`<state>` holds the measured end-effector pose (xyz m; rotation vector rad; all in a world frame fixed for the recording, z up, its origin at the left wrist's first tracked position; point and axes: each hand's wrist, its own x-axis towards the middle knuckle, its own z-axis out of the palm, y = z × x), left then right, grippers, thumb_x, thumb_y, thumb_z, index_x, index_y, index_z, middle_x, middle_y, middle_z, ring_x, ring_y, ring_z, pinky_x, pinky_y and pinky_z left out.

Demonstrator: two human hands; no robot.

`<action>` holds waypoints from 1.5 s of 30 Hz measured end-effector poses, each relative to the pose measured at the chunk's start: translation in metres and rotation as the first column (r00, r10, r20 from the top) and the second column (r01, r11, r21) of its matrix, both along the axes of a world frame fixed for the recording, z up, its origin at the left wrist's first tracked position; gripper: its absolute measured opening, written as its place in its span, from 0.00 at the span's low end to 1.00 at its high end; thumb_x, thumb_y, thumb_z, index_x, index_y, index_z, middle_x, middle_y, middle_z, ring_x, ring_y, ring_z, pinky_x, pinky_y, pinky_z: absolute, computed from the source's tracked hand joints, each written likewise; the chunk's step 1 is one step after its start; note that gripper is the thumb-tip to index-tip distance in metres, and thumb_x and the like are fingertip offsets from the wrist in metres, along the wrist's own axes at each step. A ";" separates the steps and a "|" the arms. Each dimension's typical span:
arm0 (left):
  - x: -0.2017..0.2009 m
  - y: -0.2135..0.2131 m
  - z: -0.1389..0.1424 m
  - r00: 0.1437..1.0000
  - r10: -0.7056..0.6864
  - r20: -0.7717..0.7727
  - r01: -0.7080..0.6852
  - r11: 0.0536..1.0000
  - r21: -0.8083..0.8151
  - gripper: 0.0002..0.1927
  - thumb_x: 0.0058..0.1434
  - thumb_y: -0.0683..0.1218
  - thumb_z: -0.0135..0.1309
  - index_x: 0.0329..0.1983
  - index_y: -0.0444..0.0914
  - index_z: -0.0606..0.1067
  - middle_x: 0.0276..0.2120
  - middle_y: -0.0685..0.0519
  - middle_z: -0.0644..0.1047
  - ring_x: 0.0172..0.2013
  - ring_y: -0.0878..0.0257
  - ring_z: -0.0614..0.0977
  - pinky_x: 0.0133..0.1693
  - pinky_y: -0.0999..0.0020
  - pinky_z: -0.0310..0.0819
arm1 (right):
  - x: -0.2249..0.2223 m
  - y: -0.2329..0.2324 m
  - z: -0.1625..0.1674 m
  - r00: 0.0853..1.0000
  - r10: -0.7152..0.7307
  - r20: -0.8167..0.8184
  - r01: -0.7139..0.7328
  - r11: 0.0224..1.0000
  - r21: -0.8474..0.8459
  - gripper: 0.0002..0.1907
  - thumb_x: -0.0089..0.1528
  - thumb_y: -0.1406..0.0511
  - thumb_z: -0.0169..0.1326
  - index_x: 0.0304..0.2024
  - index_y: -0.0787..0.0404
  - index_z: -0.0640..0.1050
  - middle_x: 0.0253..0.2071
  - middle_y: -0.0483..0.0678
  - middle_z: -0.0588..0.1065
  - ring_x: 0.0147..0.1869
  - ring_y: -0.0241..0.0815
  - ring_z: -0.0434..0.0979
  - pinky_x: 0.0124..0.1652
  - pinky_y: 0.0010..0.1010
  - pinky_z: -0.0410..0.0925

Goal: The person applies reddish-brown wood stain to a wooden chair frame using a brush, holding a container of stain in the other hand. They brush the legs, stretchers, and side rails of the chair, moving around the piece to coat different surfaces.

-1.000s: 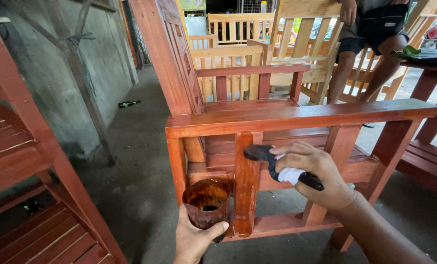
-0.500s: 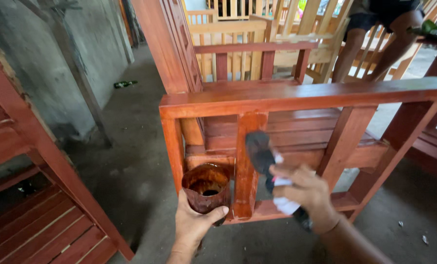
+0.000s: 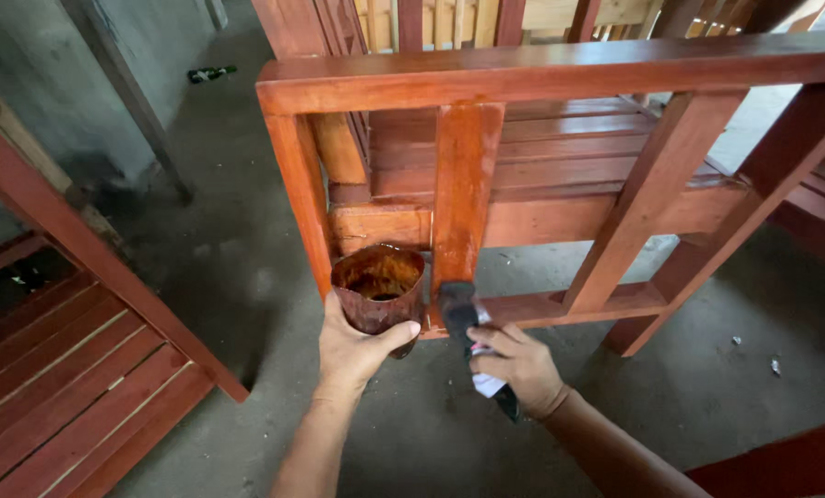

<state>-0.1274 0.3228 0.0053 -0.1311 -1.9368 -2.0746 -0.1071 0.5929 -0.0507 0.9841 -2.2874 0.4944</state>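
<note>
I judge staining underway — left hand (image 3: 355,349) grips the stain-crusted brown cup (image 3: 378,286), right hand (image 3: 516,367) clasps the dark-bristled brush (image 3: 460,312) at the glossy red-brown upright slat (image 3: 465,189) — reload next.

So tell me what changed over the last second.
The right hand carried the dark brush from the chair's middle rail down to the foot of the upright slat. The camera closed in. The left hand holds the stain-coated cup as before, and neither hand let anything go.
</note>
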 end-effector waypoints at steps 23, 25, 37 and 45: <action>0.035 -0.016 0.022 0.999 0.033 -0.041 -0.033 0.999 -0.012 0.47 0.33 0.41 0.74 0.60 0.35 0.66 0.53 0.49 0.78 0.53 0.60 0.81 0.55 0.64 0.77 | -0.002 -0.013 0.089 0.895 0.321 0.308 -0.205 0.912 -0.355 0.16 0.45 0.81 0.49 0.32 0.63 0.79 0.34 0.50 0.79 0.53 0.49 0.82 0.50 0.38 0.73; 0.033 -0.017 0.016 0.997 0.031 -0.065 -0.031 0.999 -0.006 0.48 0.33 0.41 0.74 0.61 0.36 0.66 0.54 0.49 0.78 0.54 0.61 0.81 0.55 0.64 0.77 | -0.001 -0.029 0.064 0.891 0.295 0.345 -0.193 0.934 -0.300 0.15 0.45 0.80 0.51 0.31 0.62 0.80 0.37 0.50 0.80 0.52 0.49 0.82 0.49 0.38 0.73; 0.030 -0.019 0.014 0.996 0.088 -0.002 -0.087 0.994 -0.067 0.49 0.31 0.45 0.75 0.60 0.36 0.67 0.52 0.50 0.79 0.53 0.61 0.82 0.55 0.65 0.77 | -0.009 -0.007 0.071 0.897 0.284 0.340 -0.238 0.956 -0.173 0.19 0.41 0.79 0.51 0.34 0.61 0.78 0.42 0.51 0.80 0.56 0.53 0.80 0.52 0.40 0.71; 0.026 -0.009 0.009 0.999 0.032 -0.026 -0.033 0.998 -0.046 0.49 0.34 0.43 0.75 0.61 0.35 0.65 0.54 0.49 0.78 0.54 0.61 0.81 0.56 0.64 0.76 | 0.001 0.001 0.008 0.934 0.281 0.219 -0.285 0.958 -0.014 0.14 0.47 0.72 0.62 0.35 0.59 0.78 0.52 0.55 0.76 0.58 0.59 0.74 0.51 0.45 0.70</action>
